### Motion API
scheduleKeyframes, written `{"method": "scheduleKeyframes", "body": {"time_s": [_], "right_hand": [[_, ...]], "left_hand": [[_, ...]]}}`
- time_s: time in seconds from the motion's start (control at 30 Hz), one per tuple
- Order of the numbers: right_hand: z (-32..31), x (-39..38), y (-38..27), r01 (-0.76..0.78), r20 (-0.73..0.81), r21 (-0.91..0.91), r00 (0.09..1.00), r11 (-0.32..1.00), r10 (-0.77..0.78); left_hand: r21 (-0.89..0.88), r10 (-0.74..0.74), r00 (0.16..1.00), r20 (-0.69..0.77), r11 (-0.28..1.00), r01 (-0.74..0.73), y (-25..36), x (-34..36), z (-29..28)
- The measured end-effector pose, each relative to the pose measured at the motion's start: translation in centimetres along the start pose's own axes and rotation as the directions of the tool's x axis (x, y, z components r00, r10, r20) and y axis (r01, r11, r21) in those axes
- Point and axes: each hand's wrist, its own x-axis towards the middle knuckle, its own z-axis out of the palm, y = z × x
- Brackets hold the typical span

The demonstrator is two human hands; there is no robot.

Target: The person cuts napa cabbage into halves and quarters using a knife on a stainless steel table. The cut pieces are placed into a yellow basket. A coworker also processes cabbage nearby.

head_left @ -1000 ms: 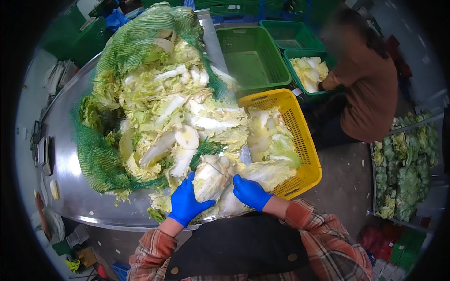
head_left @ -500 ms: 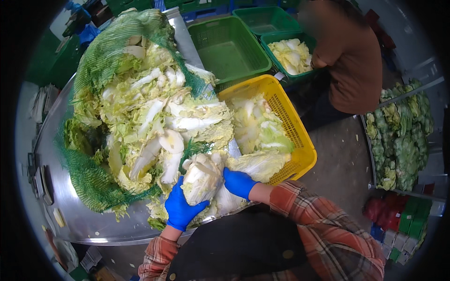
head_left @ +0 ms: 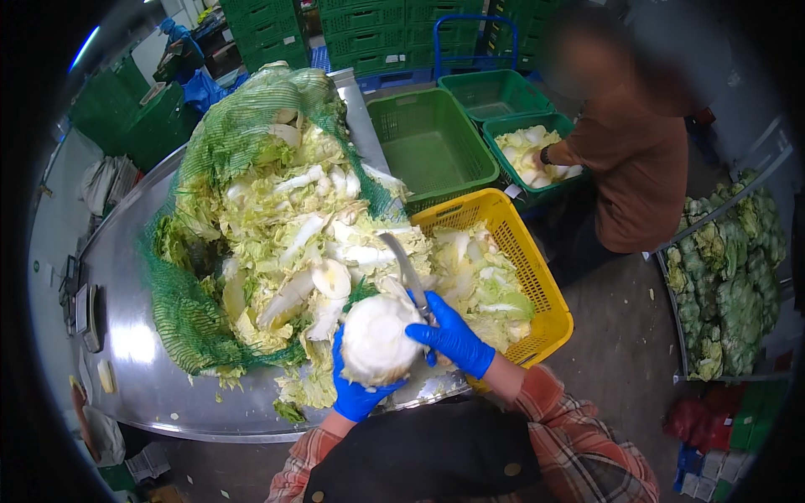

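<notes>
In my blue-gloved left hand [head_left: 359, 392] rests a napa cabbage [head_left: 380, 337], its round white base turned up toward me. My left fingers wrap its left side and underside. My gloved right hand [head_left: 455, 335] is closed on a knife [head_left: 404, 267] with a curved blade, which points up and away just beyond the cabbage. The right thumb lies close against the cabbage's right edge. Ahead of both hands, trimmed cabbage leaves [head_left: 285, 243] are heaped on and in a green mesh net [head_left: 180, 314].
The heap lies on a metal table [head_left: 126, 352]. To its right stands a yellow crate [head_left: 537, 293] with leaves inside, and beyond it a green crate [head_left: 432, 142]. A co-worker [head_left: 637, 168] reaches into another green crate holding pale cabbage. More cabbages [head_left: 725, 277] are stacked far right.
The cabbage has been turned so its base faces up. My right hand now shows a knife, blade raised. The whole view has shifted, bringing more of the background into sight.
</notes>
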Motion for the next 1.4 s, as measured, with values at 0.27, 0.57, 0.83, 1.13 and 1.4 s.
{"method": "scheduleKeyframes", "body": {"time_s": [0.27,0.57,0.83,1.13,1.4], "right_hand": [[0.9,-0.3,3.5,0.308,-0.005,-0.473,0.936,0.826,-0.352],[-3.3,-1.8,4.1,0.101,-0.182,-0.754,0.918,0.649,-0.354],[3.4,2.5,4.5,0.240,0.161,-0.673,0.971,0.700,-0.178],[0.9,4.2,3.5,0.321,0.090,-0.677,0.929,0.662,-0.359],[-3.7,1.4,3.2,0.107,-0.098,-0.843,0.933,0.527,-0.346]], "left_hand": [[-0.147,-0.119,0.984,-0.133,0.984,0.099,4.7,2.7,-0.8],[-0.159,-0.309,0.896,-0.318,0.949,0.271,0.2,-1.8,-5.7],[-0.207,-0.212,0.950,-0.231,0.964,0.165,1.9,-3.5,-4.0],[-0.498,-0.575,0.799,-0.177,0.753,0.431,1.2,-7.9,-7.8],[-0.311,-0.585,0.745,-0.322,0.808,0.500,-2.1,-8.0,-7.9]]}}
